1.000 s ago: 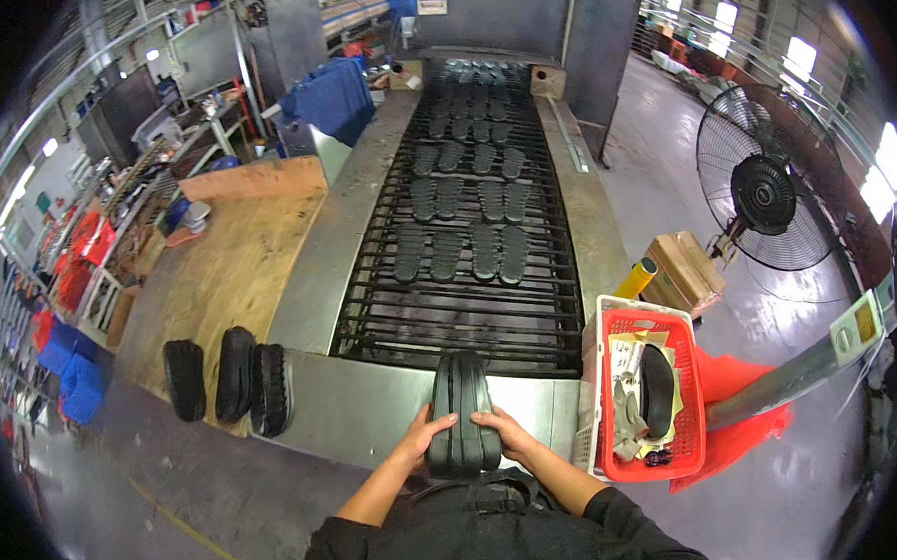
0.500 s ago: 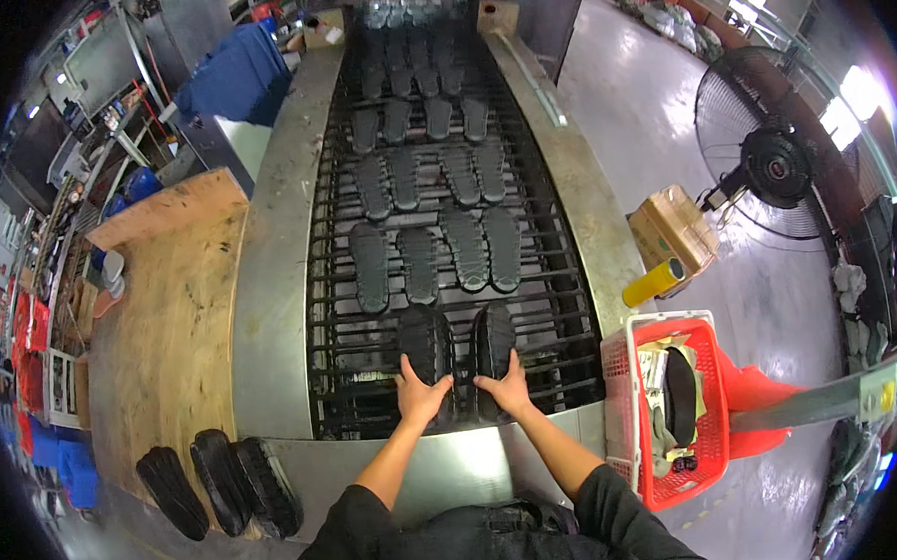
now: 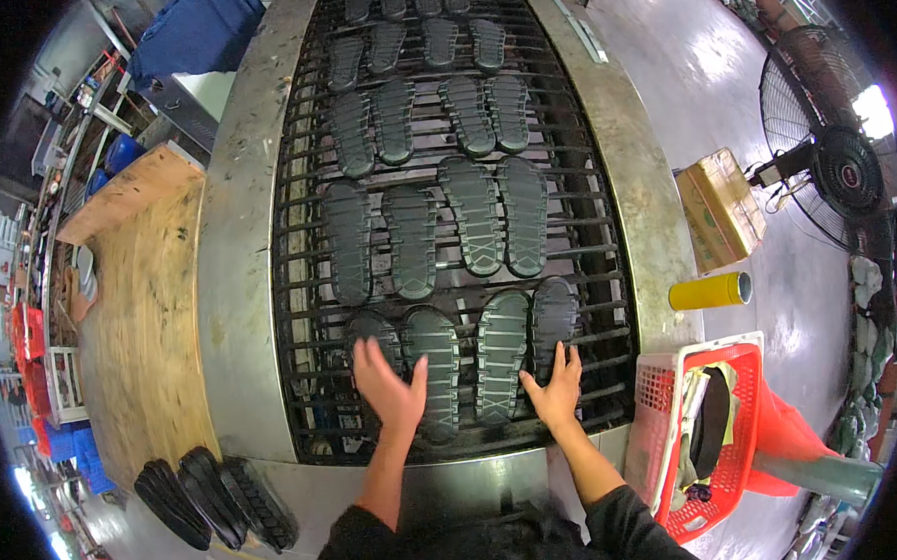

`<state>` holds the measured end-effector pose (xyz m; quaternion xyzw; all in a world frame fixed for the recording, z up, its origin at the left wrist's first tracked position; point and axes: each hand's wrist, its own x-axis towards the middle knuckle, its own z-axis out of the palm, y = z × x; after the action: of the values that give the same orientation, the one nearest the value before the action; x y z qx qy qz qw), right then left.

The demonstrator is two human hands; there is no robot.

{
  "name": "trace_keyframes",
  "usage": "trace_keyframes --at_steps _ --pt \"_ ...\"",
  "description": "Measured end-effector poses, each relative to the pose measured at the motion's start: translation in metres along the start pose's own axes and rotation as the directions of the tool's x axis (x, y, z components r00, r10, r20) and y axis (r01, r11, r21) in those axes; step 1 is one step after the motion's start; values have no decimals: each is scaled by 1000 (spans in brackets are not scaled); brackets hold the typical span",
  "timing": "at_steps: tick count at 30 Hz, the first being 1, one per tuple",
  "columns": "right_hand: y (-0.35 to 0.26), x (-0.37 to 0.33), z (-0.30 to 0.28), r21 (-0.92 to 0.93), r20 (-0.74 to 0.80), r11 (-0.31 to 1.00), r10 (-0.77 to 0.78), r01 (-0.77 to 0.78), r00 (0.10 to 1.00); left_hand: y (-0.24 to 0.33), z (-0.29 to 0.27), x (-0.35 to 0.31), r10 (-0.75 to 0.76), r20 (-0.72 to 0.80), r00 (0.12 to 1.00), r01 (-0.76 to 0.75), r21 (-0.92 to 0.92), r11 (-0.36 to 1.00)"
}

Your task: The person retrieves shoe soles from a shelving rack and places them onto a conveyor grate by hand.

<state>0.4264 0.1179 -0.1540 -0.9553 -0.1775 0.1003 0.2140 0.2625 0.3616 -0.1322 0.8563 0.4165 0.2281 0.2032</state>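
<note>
Black ridged shoe soles lie in rows on a conveyor of dark metal bars [image 3: 303,386]. In the nearest row, my left hand [image 3: 391,391] is over the outer left sole [image 3: 373,328], its fingers spread; whether it touches is hard to tell. Beside it lies the inner left sole [image 3: 432,366], treads up. Fingers apart, my right hand [image 3: 556,387] rests at the near part of the outer right sole [image 3: 556,315]. The inner right sole [image 3: 502,353] lies just left of that hand. Another row, with a left-hand sole [image 3: 349,239], lies beyond.
Steel borders [image 3: 240,329] flank the conveyor. Several stacked black soles [image 3: 213,495] sit at the wooden board's [image 3: 141,333] near end. On the right are a red basket [image 3: 751,437], a yellow cylinder [image 3: 709,291], a cardboard box [image 3: 721,208] and a fan [image 3: 844,168].
The soles held upright between my hands now lie flat as four separate soles in the nearest row. My hands have moved apart and let go; the view has shifted nearer the conveyor.
</note>
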Motion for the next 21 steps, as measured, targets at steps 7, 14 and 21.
trace_keyframes --at_steps 7,14,21 --pt "6 10 -5 49 -100 996 -73 78 992 37 85 166 -122 98 988 111 103 988" --pt "26 11 5 -85 -100 993 -89 80 991 58 86 119 -44 3 999 44 -17 999" --pt "-16 40 3 -98 -80 975 -209 201 975 46 54 152 -78 -9 997 76 -88 993"
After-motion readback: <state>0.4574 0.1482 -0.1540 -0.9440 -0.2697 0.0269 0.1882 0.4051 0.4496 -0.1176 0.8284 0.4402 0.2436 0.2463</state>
